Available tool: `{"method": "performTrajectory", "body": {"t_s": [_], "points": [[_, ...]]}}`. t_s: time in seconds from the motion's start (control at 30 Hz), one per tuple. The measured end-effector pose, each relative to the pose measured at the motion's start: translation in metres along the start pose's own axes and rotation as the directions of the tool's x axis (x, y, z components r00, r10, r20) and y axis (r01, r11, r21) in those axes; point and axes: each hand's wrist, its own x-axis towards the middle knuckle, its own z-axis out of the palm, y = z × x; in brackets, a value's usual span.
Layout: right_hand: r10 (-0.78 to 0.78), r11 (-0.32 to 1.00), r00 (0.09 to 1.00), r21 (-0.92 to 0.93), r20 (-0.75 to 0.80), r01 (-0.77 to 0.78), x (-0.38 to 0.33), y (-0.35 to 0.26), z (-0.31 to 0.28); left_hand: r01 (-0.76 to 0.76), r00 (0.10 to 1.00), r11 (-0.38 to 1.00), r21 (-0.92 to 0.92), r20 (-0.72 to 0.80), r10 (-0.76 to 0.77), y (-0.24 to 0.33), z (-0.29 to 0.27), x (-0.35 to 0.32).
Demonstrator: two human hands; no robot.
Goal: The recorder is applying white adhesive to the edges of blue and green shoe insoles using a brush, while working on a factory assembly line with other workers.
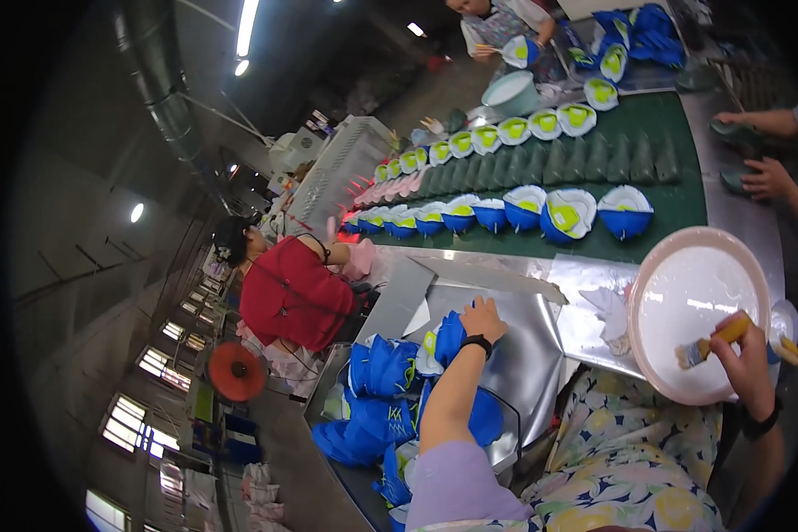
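My left hand (481, 317) reaches out and rests on a blue shoe upper (449, 337) at the top of a pile of blue and white uppers (377, 390). My right hand (743, 350) is closed around a yellow-handled brush (714, 341), whose bristles hang over a pink bowl (656, 279) filled with white glue. A black band sits on each wrist. Silvery sheets (523, 355) cover the bench under my left hand.
A green conveyor belt (674, 204) carries rows of blue and yellow-lined shoe parts (523, 208) and grey soles (585, 160). A person in red (293, 297) sits at left. Another worker's hands (767, 177) work at right; a third person (505, 27) brushes parts at the far end.
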Motion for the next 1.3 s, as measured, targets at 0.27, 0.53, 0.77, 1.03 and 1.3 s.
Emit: {"method": "performTrajectory", "body": {"t_s": [0.27, 0.53, 0.77, 1.03, 1.3], "points": [[0.183, 0.968, 0.98, 0.189, -0.079, -0.165, -0.008, 0.052, -0.026, -0.061, 0.955, 0.011, -0.998, -0.061, -0.289, -0.009, -0.023, -0.011], [0.138, 0.99, 0.99, -0.035, 0.034, -0.137, 0.03, -0.001, -0.003, -0.132, 0.971, 0.528, -0.839, -0.215, -0.1, 0.032, 0.007, -0.079], [-0.033, 0.997, 0.998, -0.072, 0.058, 0.037, 0.045, 0.022, 0.012, -0.941, 0.276, 0.293, 0.172, -0.116, 0.954, 0.048, -0.026, -0.083], [-0.062, 0.916, 0.887, -0.326, 0.457, 0.233, 0.044, 0.005, 0.043, -0.52, 0.843, 0.638, -0.568, -0.46, 0.278, 0.015, -0.109, -0.044], [-0.243, 0.945, 0.968, -0.21, 0.07, 0.252, 0.06, -0.001, -0.025, 0.093, 0.828, -0.038, -0.995, 0.056, 0.558, 0.078, -0.125, -0.053]]}}
